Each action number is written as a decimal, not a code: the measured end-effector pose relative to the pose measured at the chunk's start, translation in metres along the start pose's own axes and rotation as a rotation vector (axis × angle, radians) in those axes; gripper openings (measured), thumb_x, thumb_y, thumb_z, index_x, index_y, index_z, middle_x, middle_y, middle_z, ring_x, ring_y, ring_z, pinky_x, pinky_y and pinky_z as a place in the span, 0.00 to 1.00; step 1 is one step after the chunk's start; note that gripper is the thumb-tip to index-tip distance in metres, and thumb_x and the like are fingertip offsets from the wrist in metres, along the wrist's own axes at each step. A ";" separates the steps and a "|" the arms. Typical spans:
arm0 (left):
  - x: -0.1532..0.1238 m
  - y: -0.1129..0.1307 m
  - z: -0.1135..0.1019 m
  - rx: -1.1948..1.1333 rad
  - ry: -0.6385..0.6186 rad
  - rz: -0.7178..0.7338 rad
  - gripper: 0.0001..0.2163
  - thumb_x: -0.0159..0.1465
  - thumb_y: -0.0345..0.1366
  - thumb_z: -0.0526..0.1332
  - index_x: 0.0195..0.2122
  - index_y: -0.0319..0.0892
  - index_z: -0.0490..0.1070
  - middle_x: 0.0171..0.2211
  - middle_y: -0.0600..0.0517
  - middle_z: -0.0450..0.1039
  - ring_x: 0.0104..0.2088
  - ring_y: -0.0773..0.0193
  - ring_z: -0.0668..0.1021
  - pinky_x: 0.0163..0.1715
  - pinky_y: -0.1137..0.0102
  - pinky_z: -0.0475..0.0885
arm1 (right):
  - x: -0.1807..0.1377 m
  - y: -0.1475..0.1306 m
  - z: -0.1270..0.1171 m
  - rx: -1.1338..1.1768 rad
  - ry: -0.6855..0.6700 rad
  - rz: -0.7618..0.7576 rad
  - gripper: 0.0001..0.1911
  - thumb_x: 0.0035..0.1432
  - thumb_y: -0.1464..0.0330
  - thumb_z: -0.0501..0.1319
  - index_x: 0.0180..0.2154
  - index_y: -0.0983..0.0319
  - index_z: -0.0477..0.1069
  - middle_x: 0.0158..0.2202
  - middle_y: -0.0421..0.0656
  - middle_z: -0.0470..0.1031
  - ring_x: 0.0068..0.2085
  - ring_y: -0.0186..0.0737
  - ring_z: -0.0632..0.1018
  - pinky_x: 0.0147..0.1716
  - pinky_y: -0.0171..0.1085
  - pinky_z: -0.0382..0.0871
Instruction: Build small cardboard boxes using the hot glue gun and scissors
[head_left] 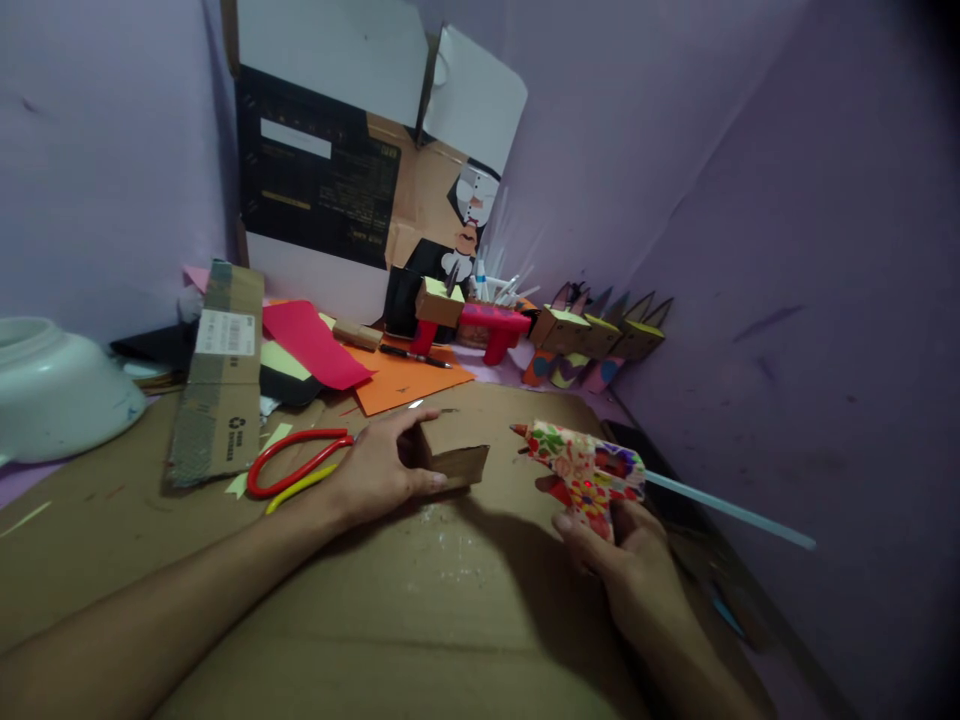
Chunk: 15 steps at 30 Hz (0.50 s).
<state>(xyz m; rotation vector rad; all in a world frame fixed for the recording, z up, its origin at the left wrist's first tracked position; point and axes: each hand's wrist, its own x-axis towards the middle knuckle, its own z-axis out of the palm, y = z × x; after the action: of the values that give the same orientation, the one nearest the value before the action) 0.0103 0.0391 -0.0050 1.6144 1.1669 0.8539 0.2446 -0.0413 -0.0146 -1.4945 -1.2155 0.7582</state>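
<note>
Over open worktop (420, 630), your left hand (384, 462) holds bent brown cardboard (465, 466) while your right hand (630, 560), near the edge, grips a floral glue gun (564, 452).

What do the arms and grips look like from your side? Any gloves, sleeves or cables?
The left grip and right grip are bare human hands, ungloved. The left forearm and right forearm show no sleeve, watch, bracelet or cable. Some right fingers are hidden, so a ring there can't be ruled out.
</note>
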 end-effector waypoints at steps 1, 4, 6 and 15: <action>0.000 0.001 0.001 0.001 -0.008 0.001 0.34 0.44 0.34 0.70 0.55 0.41 0.64 0.40 0.46 0.77 0.41 0.52 0.78 0.42 0.59 0.72 | 0.000 -0.001 0.004 0.033 0.010 0.041 0.13 0.41 0.65 0.67 0.32 0.64 0.77 0.20 0.40 0.76 0.16 0.31 0.67 0.14 0.29 0.60; -0.002 0.003 0.005 0.006 -0.045 0.012 0.35 0.44 0.35 0.70 0.56 0.39 0.64 0.41 0.45 0.77 0.40 0.52 0.78 0.42 0.59 0.72 | 0.003 -0.009 0.020 0.182 -0.016 0.128 0.13 0.39 0.68 0.64 0.31 0.66 0.77 0.15 0.37 0.72 0.12 0.26 0.60 0.10 0.28 0.53; -0.003 0.004 0.008 0.021 -0.059 0.019 0.35 0.44 0.36 0.70 0.56 0.39 0.64 0.41 0.45 0.77 0.40 0.51 0.78 0.42 0.59 0.72 | 0.005 -0.013 0.030 0.221 -0.049 0.164 0.16 0.39 0.69 0.63 0.34 0.67 0.76 0.13 0.36 0.71 0.12 0.27 0.62 0.11 0.28 0.56; -0.006 0.003 0.016 0.058 -0.028 0.043 0.35 0.45 0.33 0.69 0.56 0.41 0.63 0.46 0.45 0.75 0.45 0.52 0.77 0.46 0.60 0.71 | 0.000 -0.012 0.038 0.211 -0.012 0.201 0.20 0.39 0.71 0.61 0.38 0.68 0.73 0.37 0.51 0.81 0.22 0.38 0.79 0.14 0.29 0.67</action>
<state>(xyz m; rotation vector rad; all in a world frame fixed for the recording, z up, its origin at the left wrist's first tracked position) 0.0234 0.0291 -0.0076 1.6983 1.1503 0.8292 0.2063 -0.0298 -0.0137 -1.4505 -0.9705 0.9989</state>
